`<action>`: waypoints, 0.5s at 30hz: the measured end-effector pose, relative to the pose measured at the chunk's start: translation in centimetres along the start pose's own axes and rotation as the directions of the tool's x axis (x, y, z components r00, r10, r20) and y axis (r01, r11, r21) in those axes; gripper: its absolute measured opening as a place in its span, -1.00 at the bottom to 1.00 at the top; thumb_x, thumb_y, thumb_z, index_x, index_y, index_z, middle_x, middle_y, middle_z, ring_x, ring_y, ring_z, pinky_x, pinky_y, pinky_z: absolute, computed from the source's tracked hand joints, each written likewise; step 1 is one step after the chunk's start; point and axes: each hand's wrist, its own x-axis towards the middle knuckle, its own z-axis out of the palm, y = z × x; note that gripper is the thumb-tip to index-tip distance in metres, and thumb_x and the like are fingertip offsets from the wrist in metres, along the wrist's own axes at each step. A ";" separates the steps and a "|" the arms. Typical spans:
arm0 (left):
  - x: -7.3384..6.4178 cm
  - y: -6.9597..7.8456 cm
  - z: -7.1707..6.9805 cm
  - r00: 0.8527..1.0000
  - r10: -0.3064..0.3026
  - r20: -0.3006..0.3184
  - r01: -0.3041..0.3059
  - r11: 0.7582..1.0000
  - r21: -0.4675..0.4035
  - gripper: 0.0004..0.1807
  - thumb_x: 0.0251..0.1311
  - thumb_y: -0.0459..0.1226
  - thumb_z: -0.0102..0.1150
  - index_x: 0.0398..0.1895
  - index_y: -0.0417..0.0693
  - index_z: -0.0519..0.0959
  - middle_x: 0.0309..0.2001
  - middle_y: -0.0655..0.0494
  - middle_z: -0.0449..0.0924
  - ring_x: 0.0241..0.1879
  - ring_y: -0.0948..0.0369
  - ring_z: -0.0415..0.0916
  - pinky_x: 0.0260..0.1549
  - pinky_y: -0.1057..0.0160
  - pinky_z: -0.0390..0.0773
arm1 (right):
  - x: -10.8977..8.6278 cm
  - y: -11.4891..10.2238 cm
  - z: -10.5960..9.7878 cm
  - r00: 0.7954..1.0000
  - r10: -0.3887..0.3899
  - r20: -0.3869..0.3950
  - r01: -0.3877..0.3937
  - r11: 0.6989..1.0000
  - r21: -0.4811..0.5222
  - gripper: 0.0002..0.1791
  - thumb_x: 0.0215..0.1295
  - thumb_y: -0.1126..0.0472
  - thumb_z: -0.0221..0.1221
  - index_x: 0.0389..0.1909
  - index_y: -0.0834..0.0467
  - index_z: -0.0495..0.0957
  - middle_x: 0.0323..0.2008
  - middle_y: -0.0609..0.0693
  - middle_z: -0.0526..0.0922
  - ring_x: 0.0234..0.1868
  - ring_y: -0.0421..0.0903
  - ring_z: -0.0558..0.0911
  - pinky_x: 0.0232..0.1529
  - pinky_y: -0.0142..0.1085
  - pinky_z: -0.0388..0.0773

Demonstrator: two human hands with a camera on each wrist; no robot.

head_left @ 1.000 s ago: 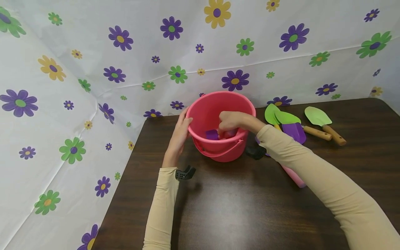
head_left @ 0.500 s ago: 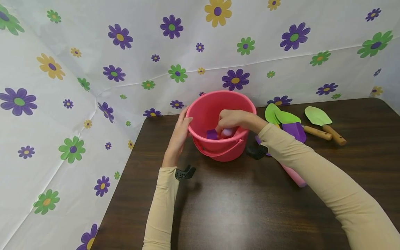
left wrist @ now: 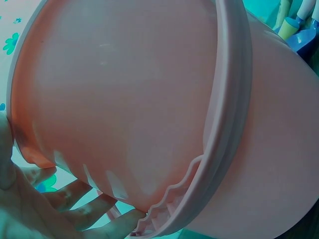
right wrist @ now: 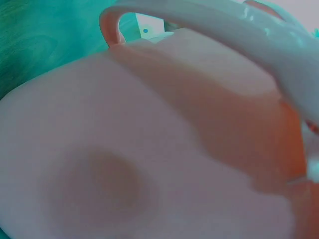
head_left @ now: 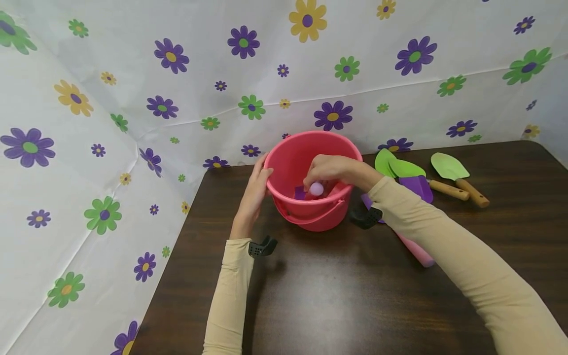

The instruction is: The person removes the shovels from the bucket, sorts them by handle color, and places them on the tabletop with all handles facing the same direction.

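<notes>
My left hand (head_left: 254, 192) grips the left rim of a pink bucket (head_left: 326, 217) on the dark wooden table, thumb at the rim. In the left wrist view its fingers (left wrist: 102, 211) lie along the outside of the bucket's wall (left wrist: 124, 99). The right hand (head_left: 326, 168) reaches inside over the right side, fingers curled at a thing with a lilac round end (head_left: 316, 189); the rest of this thing is hidden. Beside it, low in the bucket, shows a purple piece (head_left: 300, 193). The right wrist view shows mostly the bucket's outer wall (right wrist: 75, 124) and its rim.
Right of the bucket lie green leaf-shaped blades (head_left: 407, 168), a purple shovel blade (head_left: 417, 187) and a pink handle (head_left: 417, 250) partly under my right sleeve. Farther right rests a pale green trowel (head_left: 449, 166) with a wooden handle. A flower-patterned sheet (head_left: 195, 74) hangs behind the table.
Inside the bucket my right hand has shifted slightly left, and the lilac round end has moved left with it, now showing more fully. The left hand stays on the rim.
</notes>
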 end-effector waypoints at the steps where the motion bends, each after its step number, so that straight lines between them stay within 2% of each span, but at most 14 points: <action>1: 0.0 0.0 0.0 1.000 0.000 0.000 0.000 1.000 -0.001 -0.35 0.51 -0.11 -0.09 0.62 0.12 0.12 0.49 0.04 0.27 0.27 -0.06 0.48 0.19 -0.18 0.56 | -0.1 0.0 0.0 1.000 -0.001 -0.008 0.001 1.000 0.002 -0.76 0.21 0.23 0.28 -0.22 0.29 0.80 -0.34 0.13 0.78 -0.37 -0.05 0.69 -0.26 -0.30 0.71; 5: -0.1 0.1 0.1 1.000 0.000 0.003 0.000 1.000 0.002 -0.35 0.51 -0.11 -0.10 0.63 0.11 0.13 0.49 0.04 0.26 0.27 -0.07 0.48 0.20 -0.18 0.55 | -0.4 0.1 -0.2 0.999 0.003 -0.034 -0.001 0.999 0.033 -0.75 0.21 0.23 0.30 -0.21 0.33 0.78 -0.35 0.13 0.79 -0.32 -0.03 0.72 -0.21 -0.27 0.73; 9: -0.2 0.1 0.1 1.000 -0.002 0.002 0.002 1.000 0.000 -0.36 0.52 -0.11 -0.10 0.63 0.12 0.13 0.49 0.03 0.26 0.27 -0.07 0.49 0.21 -0.19 0.55 | -0.8 0.2 -0.7 0.999 0.001 -0.044 0.004 0.992 0.130 -0.74 0.22 0.26 0.29 -0.19 0.38 0.75 -0.38 0.10 0.76 -0.32 -0.02 0.73 -0.23 -0.26 0.74; 15: -0.1 0.1 0.0 1.000 -0.005 -0.005 0.005 1.000 -0.001 -0.37 0.52 -0.11 -0.11 0.62 0.14 0.14 0.47 0.03 0.29 0.22 -0.08 0.52 0.18 -0.18 0.57 | -1.6 0.4 -1.8 0.998 -0.033 -0.060 0.049 0.956 0.289 -0.73 0.33 0.32 0.23 -0.09 0.44 0.72 -0.29 0.18 0.79 -0.30 -0.01 0.79 -0.23 -0.25 0.75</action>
